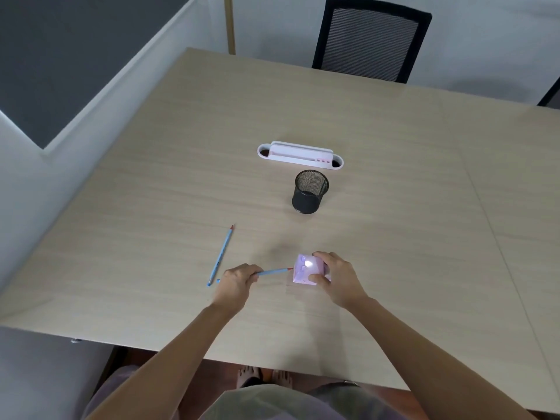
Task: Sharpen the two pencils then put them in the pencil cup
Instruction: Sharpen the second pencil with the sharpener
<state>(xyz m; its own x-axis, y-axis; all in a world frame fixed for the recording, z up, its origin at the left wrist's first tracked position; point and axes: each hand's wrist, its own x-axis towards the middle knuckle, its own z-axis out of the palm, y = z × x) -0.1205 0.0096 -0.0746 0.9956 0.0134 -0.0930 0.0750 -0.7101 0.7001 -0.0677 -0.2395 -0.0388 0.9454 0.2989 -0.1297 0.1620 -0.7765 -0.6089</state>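
Soft even light, glare on sharpener (309,269), edges warped

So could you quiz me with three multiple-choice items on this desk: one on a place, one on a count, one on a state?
1. Where does the loose pencil lie?
A. in the cup
B. on the table, left of the left hand
C. on the chair

2. How many pencils show?
A. one
B. two
C. four

3. What is the mesh cup like?
A. upright
B. tipped over
C. held

Key: 1 B, it lies flat beside the left hand. 2 B, one loose, one pencil held toward the sharpener under the right hand. 3 A, its rim faces up.
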